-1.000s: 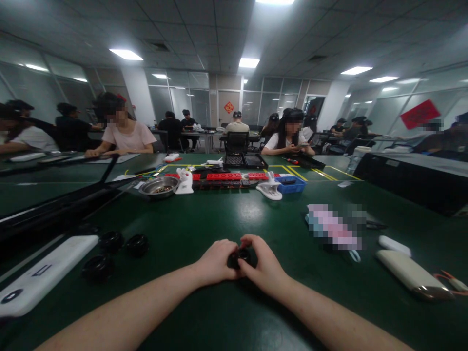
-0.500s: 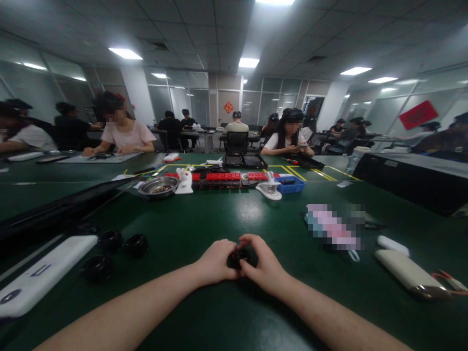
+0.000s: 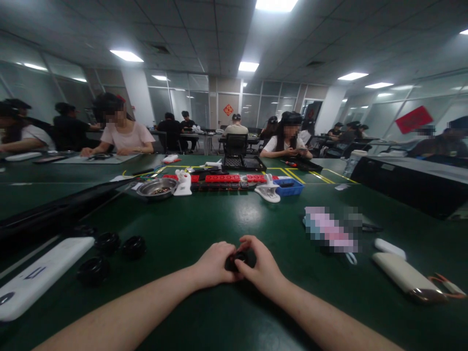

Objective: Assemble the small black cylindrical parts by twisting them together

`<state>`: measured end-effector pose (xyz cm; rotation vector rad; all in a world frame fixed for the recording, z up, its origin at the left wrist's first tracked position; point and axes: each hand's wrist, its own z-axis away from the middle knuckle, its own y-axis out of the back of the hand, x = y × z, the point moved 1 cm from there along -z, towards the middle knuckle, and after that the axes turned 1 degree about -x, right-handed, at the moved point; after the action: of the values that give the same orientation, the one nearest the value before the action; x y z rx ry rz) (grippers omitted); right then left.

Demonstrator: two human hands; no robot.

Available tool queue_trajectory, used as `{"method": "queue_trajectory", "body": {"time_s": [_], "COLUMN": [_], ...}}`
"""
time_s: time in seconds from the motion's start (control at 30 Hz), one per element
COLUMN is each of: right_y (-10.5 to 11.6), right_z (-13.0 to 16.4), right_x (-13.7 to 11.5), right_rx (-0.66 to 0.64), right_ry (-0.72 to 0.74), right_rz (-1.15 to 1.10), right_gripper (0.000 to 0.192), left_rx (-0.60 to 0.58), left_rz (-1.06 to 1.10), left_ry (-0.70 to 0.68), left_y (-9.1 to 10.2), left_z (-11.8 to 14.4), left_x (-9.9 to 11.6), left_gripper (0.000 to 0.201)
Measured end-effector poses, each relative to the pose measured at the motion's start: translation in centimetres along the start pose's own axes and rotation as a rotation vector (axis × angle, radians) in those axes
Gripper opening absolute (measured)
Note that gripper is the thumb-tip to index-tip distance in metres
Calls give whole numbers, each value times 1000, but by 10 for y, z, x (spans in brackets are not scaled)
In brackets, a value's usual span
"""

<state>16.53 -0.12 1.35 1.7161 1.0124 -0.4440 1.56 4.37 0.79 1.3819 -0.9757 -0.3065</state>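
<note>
Green table (image 3: 204, 219), both hands' fingers (image 3: 252, 243) closed around small black part (image 3: 239, 259), orientation hidden

Both bare forearms reach in from the near edge and converge toward the middle, the left arm coming from the near left and the right arm from the near right, so that the wrists almost meet. The left hand (image 3: 214, 263) is curled knuckles-up, its fingers bent inward toward the right hand (image 3: 260, 267). The right hand is cupped the same way, its thumb and fingers arched over the top, and the fingertips of the two hands touch as they close together on something small and dark between them.
</note>
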Motion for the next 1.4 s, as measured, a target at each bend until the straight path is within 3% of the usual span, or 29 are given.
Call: {"method": "queue_trajectory", "body": {"time_s": [0.13,0.37,0.57,0.77,0.87,1.03,1.23,1.4], "right_y": [2,-2,1,-2,-4,1,0,-2], "right_z": [2,2,4,3,3,5,1,1], "right_x": [-3,2,-2,3,3,-3,0,-2], "right_rx": [-30,82,-5,116,90,-12,118,43], "right_ry": [71,-30,134,32,27,169,61,80], "right_rz": [-64,12,-85,29,32,-36,59,108], "right_gripper": [54,41,52,42,41,51,39,33], "left_rx": [1,8,-8,18,27,21,29,8], "left_rz": [3,-8,41,-12,-4,16,-35,-10], "left_ry": [-4,20,1,14,3,-2,-1,9], "left_y": [-1,-3,0,-2,-3,-3,-2,1], "left_z": [0,0,0,1,1,1,1,1], "left_x": [-1,-2,1,-2,-2,-3,0,1], "left_gripper": [29,28,29,27,25,27,26,25]}}
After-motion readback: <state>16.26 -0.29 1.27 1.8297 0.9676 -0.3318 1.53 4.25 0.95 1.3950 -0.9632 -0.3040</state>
